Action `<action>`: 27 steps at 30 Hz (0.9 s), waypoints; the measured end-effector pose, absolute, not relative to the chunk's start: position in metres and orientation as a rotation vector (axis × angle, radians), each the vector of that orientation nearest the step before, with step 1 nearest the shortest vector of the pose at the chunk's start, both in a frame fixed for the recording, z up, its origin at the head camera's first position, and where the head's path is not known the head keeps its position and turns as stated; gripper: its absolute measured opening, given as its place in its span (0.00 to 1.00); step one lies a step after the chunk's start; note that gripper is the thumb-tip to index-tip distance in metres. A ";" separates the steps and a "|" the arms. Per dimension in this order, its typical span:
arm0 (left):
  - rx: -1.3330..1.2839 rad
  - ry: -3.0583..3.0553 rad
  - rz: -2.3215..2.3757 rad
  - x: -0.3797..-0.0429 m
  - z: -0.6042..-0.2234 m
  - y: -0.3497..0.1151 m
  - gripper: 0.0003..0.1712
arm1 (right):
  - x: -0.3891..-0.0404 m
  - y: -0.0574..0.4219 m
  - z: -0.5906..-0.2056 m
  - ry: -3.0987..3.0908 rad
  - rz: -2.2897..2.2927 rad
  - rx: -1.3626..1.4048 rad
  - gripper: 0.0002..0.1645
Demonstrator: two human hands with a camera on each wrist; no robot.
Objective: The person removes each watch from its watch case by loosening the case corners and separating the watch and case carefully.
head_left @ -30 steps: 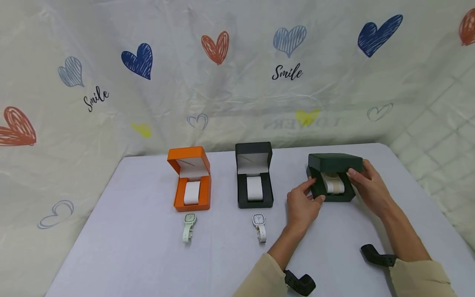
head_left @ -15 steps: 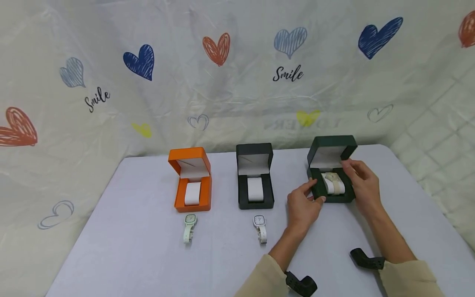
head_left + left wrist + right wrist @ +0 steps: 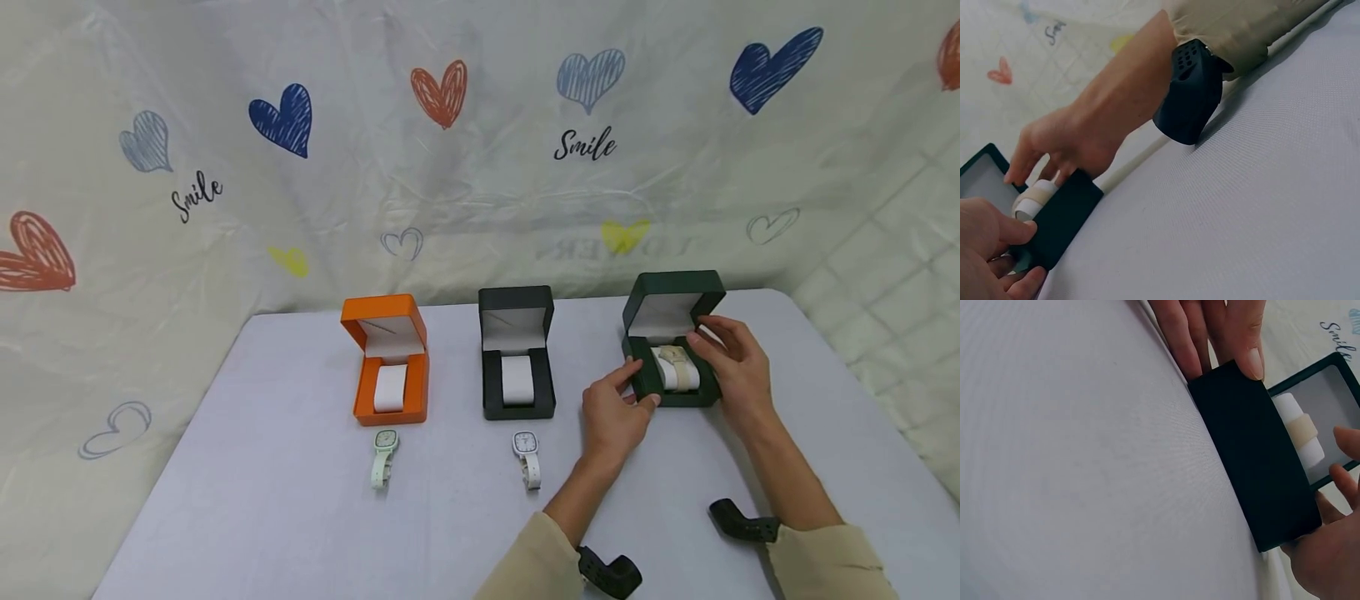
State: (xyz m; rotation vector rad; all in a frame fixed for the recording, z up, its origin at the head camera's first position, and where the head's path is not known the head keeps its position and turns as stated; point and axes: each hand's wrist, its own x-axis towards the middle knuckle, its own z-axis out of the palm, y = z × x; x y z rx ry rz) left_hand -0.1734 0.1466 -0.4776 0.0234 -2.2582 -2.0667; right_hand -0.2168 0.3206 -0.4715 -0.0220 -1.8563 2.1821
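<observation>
A dark green watch box (image 3: 681,400) stands at the right of the table with its lid (image 3: 677,283) raised. Inside, a cream-strapped watch (image 3: 678,365) is wrapped round a white cushion (image 3: 663,372). My left hand (image 3: 613,421) grips the left side of the box, its thumb at the front corner, as the right wrist view also shows. At the opposite side, my right hand (image 3: 738,367) has its fingers loosely bent beside the box. Its thumb and index finger are apart, near the lid's edge and the watch, holding nothing.
An orange watch box (image 3: 390,408) and a black one (image 3: 517,412) stand open to the left, each with a bare white cushion. A pale green watch (image 3: 383,458) and a white watch (image 3: 527,458) lie before them. A patterned curtain (image 3: 480,183) hangs behind the table.
The green box's lid has swung up and back from half lowered to fully raised. My right hand has moved left with it, then loosened from the lid's edge. The left hand stays put.
</observation>
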 end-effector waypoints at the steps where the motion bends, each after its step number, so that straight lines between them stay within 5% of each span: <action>1: 0.022 -2.257 -2.065 -0.174 -0.477 0.147 0.31 | -0.217 0.321 -0.471 -1.862 2.183 -0.023 0.23; 16: -0.002 -2.265 -2.033 -0.175 -0.475 0.145 0.30 | -0.213 0.326 -0.458 -2.400 1.447 -0.173 0.22; 27: 0.020 -2.288 -2.077 -0.175 -0.473 0.143 0.30 | -0.207 0.330 -0.449 -2.594 1.275 0.154 0.19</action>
